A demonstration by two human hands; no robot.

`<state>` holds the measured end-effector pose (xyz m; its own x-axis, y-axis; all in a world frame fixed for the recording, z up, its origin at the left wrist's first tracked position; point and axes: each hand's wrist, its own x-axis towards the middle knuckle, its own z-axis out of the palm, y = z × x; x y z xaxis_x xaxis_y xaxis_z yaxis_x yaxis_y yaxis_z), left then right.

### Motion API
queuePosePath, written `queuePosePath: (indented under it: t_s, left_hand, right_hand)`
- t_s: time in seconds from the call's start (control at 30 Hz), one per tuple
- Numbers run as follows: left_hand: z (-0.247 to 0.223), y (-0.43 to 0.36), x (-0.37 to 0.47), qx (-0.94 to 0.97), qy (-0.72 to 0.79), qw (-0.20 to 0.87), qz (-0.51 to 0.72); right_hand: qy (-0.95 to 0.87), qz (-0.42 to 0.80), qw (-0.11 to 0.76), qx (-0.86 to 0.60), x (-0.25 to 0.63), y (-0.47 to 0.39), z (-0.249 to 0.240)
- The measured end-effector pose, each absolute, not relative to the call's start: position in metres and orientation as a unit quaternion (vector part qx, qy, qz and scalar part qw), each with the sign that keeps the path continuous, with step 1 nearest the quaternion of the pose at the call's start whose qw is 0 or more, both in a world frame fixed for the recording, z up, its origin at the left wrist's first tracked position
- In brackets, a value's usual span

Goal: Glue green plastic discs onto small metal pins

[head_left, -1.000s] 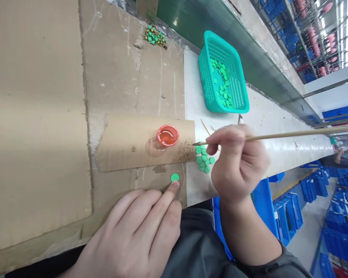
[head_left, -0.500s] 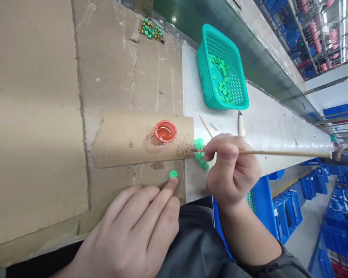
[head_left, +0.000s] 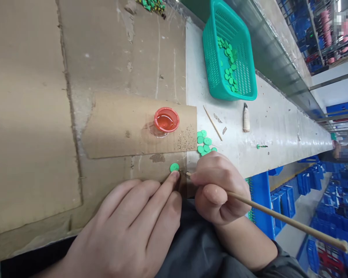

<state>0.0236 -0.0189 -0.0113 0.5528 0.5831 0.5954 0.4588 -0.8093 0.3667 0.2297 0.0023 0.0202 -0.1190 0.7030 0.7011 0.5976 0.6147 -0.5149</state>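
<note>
Head camera: right hand grips brush; left hand (finger extended) seemingly pins button.

The bench has a pale surface, overlaid on the left of the view by a stained brown cover. A card sheet lies on that cover at far left. A card strip crosses onto the pale surface, its right end specked with dark dots; a red-rimmed cup stands on it. One green button lies flat on the cover, near the strip's lower edge. Loose green buttons cluster at the strip's right end. Beyond them on the pale surface lie a thin stick, two scraps, a pale-handled tool and a small green piece with a dark stem. A green basket stands farther back. A green, yellow and dark heap sits on the cover at the top edge.
</note>
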Motion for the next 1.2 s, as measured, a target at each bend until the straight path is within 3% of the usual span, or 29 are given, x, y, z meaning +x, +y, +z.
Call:
queuePosePath:
  t_s: [0.53, 0.77, 1.2]
  left_hand:
    - [-0.009, -0.017, 0.021, 0.877, 0.3, 0.083, 0.366]
    - [-0.009, -0.016, 0.023, 0.876, 0.291, 0.09, 0.374]
    - [-0.009, -0.015, 0.023, 0.881, 0.291, 0.077, 0.365]
  right_hand:
    - [-0.746, 0.065, 0.489, -0.447, 0.228, 0.003, 0.024]
    - [-0.81, 0.081, 0.4, -0.422, 0.239, -0.001, 0.035]
    - [-0.756, 0.058, 0.489, -0.431, 0.232, -0.001, 0.022]
